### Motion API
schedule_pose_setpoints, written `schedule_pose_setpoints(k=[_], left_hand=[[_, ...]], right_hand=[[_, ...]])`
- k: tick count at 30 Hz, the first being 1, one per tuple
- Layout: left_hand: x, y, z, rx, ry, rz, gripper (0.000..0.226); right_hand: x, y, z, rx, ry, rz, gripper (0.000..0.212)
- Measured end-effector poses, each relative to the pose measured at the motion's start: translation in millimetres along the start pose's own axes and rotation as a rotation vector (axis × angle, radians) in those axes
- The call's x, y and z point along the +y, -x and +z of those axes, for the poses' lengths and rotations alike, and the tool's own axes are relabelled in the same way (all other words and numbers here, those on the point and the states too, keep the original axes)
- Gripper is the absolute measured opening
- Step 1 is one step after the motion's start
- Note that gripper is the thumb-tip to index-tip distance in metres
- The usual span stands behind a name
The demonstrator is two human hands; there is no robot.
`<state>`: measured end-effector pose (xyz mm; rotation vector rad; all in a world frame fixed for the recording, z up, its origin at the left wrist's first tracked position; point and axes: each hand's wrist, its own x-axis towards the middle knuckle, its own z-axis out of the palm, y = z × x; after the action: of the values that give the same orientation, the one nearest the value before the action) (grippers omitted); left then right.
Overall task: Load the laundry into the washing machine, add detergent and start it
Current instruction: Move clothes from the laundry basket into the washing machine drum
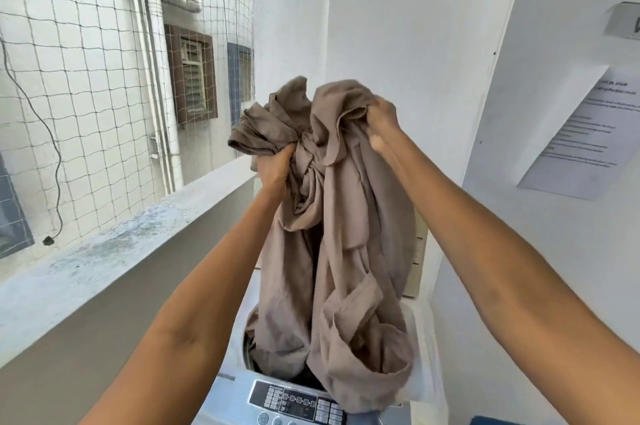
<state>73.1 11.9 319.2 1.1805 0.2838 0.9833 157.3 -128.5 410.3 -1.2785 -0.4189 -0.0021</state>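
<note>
Both hands are raised over the open washing machine (239, 379): left hand (275, 170) and right hand (382, 124) each have a grip bunched tight on the tan cloth (332, 223), whose lower end hangs into the drum

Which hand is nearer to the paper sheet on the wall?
Right. The right hand grips the beige cloth on the side toward the paper sheet; the left hand is farther away.
</note>
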Motion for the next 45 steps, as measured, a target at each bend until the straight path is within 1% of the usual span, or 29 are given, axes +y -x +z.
schedule_pose_setpoints(k=[2,4,5,6,7,9,11,13,15,17,19,20,21,23,24,27,30,32,33,34,36,37,39,40,41,42,43,44,45], left_hand=[[19,-10,8,-0.022,0.086,0.018,0.042],[36,-20,15,-0.057,0.131,0.039,0.037],[39,-23,18,-0.067,0.148,0.052,0.036],[41,-21,21,-0.071,0.151,0.062,0.037],[37,-19,23,-0.076,0.139,0.065,0.038],[16,-14,21,-0.083,0.034,0.02,0.042],[-21,-11,11,-0.063,-0.12,-0.084,0.057],[-60,-2,-3,-0.042,-0.253,-0.194,0.069],[-83,11,-11,-0.033,-0.296,-0.27,0.063],[-101,5,-13,0.008,-0.24,-0.336,0.047],[-119,-23,-6,0.062,-0.083,-0.354,0.048],[-112,-30,1,0.085,-0.022,-0.346,0.05],[-95,-30,9,0.076,0.026,-0.317,0.046],[-37,-6,28,0.009,0.163,-0.239,0.023],[-15,5,35,-0.005,0.229,-0.204,0.018],[-8,13,41,-0.04,0.235,-0.165,0.02],[-50,19,20,-0.114,0.031,-0.166,0.027],[-87,31,-6,-0.175,-0.16,-0.179,0.031],[-107,38,-20,-0.217,-0.257,-0.197,0.038],[-131,42,-36,-0.255,-0.385,-0.217,0.051],[-167,56,-64,-0.348,-0.732,-0.257,0.083],[-173,65,-76,-0.416,-0.9,-0.309,0.088],[-213,68,-104,-0.497,-1.25,-0.444,0.081],[-209,80,-114,-0.519,-1.415,-0.509,0.084],[-200,95,-121,-0.552,-1.502,-0.559,0.09],[-197,105,-128,-0.608,-1.485,-0.608,0.094],[-202,109,-133,-0.692,-1.482,-0.619,0.091],[-199,115,-135,-0.764,-1.496,-0.615,0.086],[-199,116,-136,-0.822,-1.516,-0.582,0.084]], right_hand=[[-14,-2,10,-0.025,-0.133,-0.075,0.011],[-19,-4,14,-0.055,-0.298,-0.123,0.008],[-18,-6,14,-0.07,-0.343,-0.14,0.009],[-14,-7,11,-0.066,-0.326,-0.151,0.01],[-9,-8,8,-0.063,-0.276,-0.161,0.012],[13,-11,-5,-0.034,-0.035,-0.156,0.017],[45,-11,-22,-0.013,0.235,-0.116,0.012],[82,-9,-44,-0.019,0.403,0.005,0.01],[113,0,-64,-0.046,0.554,0.096,0.017],[127,10,-76,-0.061,0.691,0.117,0.025],[127,10,-79,-0.037,0.657,0.089,0.026],[119,9,-76,-0.024,0.586,0.061,0.024],[111,6,-71,0.004,0.515,0.021,0.022],[88,1,-60,0.065,0.465,-0.097,0.024],[79,1,-56,0.081,0.459,-0.144,0.026],[74,6,-54,0.102,0.517,-0.229,0.027],[103,27,-67,0.068,0.677,-0.206,0.031],[139,47,-80,0.014,0.764,-0.134,0.04],[158,58,-87,-0.027,0.799,-0.085,0.045],[176,69,-94,-0.086,0.861,-0.04,0.049],[210,90,-105,-0.294,1.052,0.06,0.052],[226,101,-108,-0.431,1.151,0.126,0.055],[250,123,-111,-0.695,1.289,0.306,0.063],[260,136,-113,-0.799,1.337,0.397,0.067],[267,145,-116,-0.882,1.383,0.461,0.068],[272,155,-119,-0.943,1.413,0.522,0.064],[276,162,-123,-0.974,1.423,0.581,0.057],[280,167,-128,-0.979,1.419,0.618,0.051],[286,170,-134,-0.943,1.408,0.625,0.044]])
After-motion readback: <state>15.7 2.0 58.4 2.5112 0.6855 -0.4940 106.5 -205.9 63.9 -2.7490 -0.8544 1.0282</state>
